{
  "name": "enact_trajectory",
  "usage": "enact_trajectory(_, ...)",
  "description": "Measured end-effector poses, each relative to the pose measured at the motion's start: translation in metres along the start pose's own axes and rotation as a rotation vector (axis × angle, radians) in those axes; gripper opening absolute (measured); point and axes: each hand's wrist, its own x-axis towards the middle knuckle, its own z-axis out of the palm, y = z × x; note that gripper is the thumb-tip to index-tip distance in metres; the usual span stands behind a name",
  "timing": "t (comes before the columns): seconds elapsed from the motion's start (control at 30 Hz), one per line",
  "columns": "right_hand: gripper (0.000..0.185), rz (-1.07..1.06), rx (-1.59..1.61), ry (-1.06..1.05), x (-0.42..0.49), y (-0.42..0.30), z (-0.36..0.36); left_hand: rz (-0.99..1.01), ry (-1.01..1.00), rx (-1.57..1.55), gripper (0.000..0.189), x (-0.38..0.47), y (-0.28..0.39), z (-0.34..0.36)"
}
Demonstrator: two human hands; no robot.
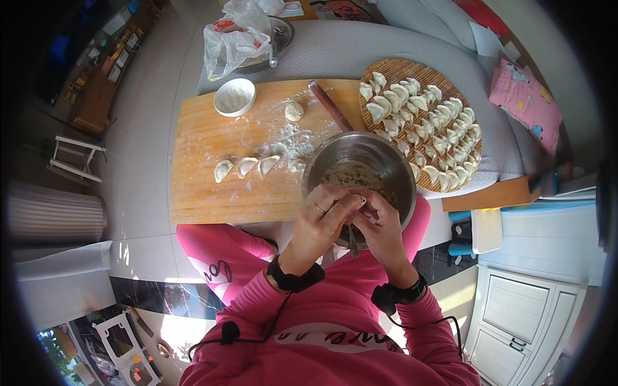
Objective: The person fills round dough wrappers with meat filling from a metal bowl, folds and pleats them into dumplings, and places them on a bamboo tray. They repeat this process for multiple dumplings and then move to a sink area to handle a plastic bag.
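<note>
My left hand (321, 217) and my right hand (379, 219) meet over a stainless steel bowl (405, 169), fingertips pinched together. Between them is a dumpling (362, 201), mostly covered by the fingers; only a pale bit of dough shows. Chopped filling (355, 176) lies inside the bowl, and a metal spoon (354, 247) leans by its near rim, below my hands. To the left, folded dumplings (246, 167) rest in a row on a floured wooden board (203, 144). A small piece of dough (296, 165) sits close to the bowl's left rim.
A dough ball (294, 111), a white bowl of flour (234, 97) and a rolling pin (331, 106) are on the board. At right, a round slatted tray (386, 72) carries many dumplings on the grey sofa (328, 53). A plastic bag (236, 41) lies over a metal basin (285, 36).
</note>
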Motion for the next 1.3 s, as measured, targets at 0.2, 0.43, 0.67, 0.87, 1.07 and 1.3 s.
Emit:
enact_trajectory(0.2,0.031,-0.014,0.007,0.022,-0.001,0.002,0.001,-0.123,-0.044,-0.186,0.049,0.0,0.006,-0.003)
enact_trajectory(0.43,0.034,-0.029,-0.051,-0.033,-0.003,0.003,-0.003,-0.186,-0.115,-0.123,0.041,0.005,0.005,-0.003)
enact_trajectory(0.67,0.036,-0.023,-0.002,-0.035,-0.004,0.003,0.001,-0.075,-0.072,-0.233,0.03,0.001,-0.005,-0.003)
enact_trajectory(0.87,0.035,-0.043,0.035,-0.03,-0.004,-0.001,0.003,-0.052,-0.063,-0.217,0.037,0.006,-0.001,-0.006)
enact_trajectory(1.07,0.033,-0.031,0.001,-0.018,-0.004,0.001,-0.001,-0.233,-0.125,-0.245,0.04,0.007,0.005,-0.007)
enact_trajectory(1.3,0.037,-0.013,0.018,0.027,-0.002,0.001,0.002,-0.1,-0.129,-0.272,0.02,0.011,-0.003,-0.007)
